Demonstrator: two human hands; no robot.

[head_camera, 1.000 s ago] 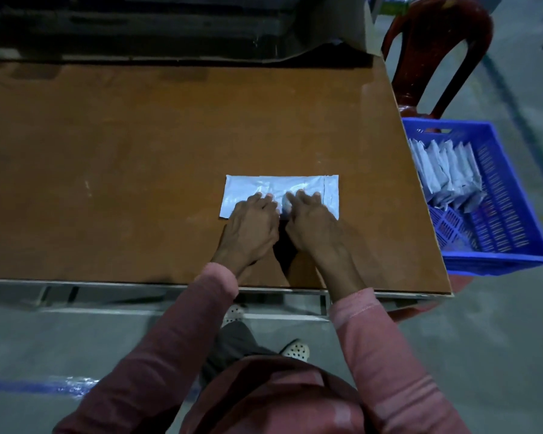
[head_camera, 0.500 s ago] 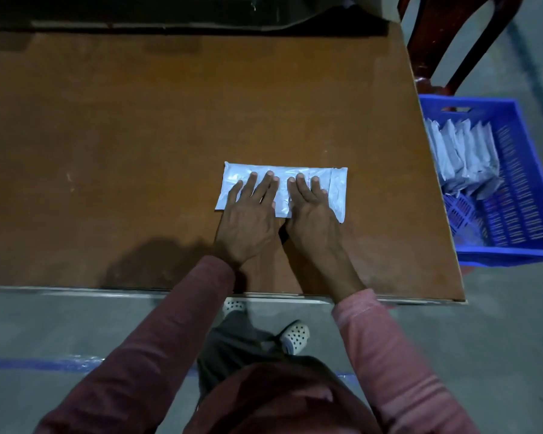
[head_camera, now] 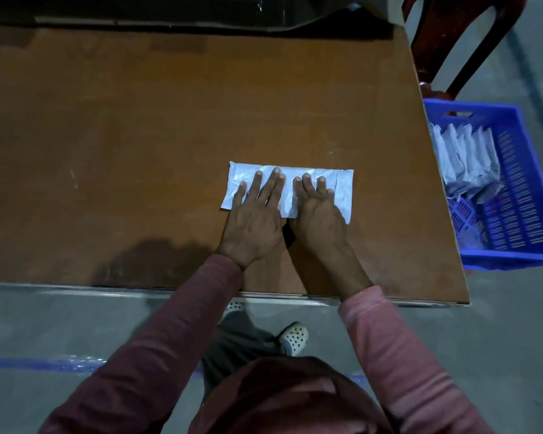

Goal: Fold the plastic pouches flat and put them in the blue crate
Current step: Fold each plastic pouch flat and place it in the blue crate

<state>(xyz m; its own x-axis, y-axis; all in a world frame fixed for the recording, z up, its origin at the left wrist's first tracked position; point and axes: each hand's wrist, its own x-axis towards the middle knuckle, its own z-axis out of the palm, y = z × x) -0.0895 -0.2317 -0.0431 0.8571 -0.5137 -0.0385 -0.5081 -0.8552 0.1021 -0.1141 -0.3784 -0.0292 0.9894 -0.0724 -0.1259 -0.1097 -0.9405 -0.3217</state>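
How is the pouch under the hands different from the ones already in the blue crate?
The pouch on the table lies flat and alone under the left hand and right hand; the pouches in the blue crate stand on edge, packed in a row. Both look like the same pale, crinkled plastic.
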